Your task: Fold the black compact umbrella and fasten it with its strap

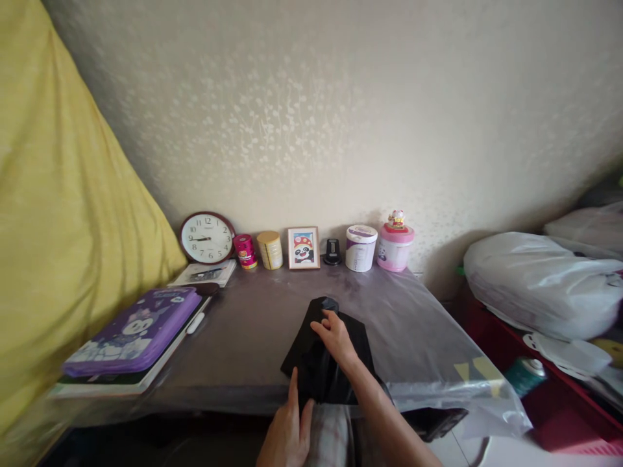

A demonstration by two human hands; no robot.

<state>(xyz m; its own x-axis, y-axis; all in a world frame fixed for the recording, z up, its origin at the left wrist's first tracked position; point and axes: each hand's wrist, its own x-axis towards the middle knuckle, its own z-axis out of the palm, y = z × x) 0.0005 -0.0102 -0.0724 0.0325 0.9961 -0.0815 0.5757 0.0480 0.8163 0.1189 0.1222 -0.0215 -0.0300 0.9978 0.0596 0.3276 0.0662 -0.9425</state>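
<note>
At the front edge of a table covered with a greyish, glossy plastic sheet point(248, 337), here in the head view, lies the black, loosely folded piece of thin material point(311, 353), cloth or plastic, hard to say which. And look at the hands! The right hand point(335, 337) is over its upper part, index finger and thumb spread, no pinch to be seen. Down at the near left edge sits the left hand point(287, 431), index finger pointing forward, thumb apart, clenched on nothing that shows; its other fingers are hidden.

How does it handle? Light and limp, I'd judge, quick to crease, perhaps slippery on that sheet, and hardly fragile. Best hold: a pinch at an outer corner or along a folded edge, other palm flat to steady it.

Around it, off to the left, a purple padded case with cartoon print point(134, 331) and a slim white stick-like object point(195, 323), both well apart from the hands. Along the wall, a round brown-rimmed clock point(207, 238), a wooden-framed panda picture point(303, 248) and a white-and-purple lidded tub point(361, 248). The closest hindrance? That table edge, right under the near folds.
</note>
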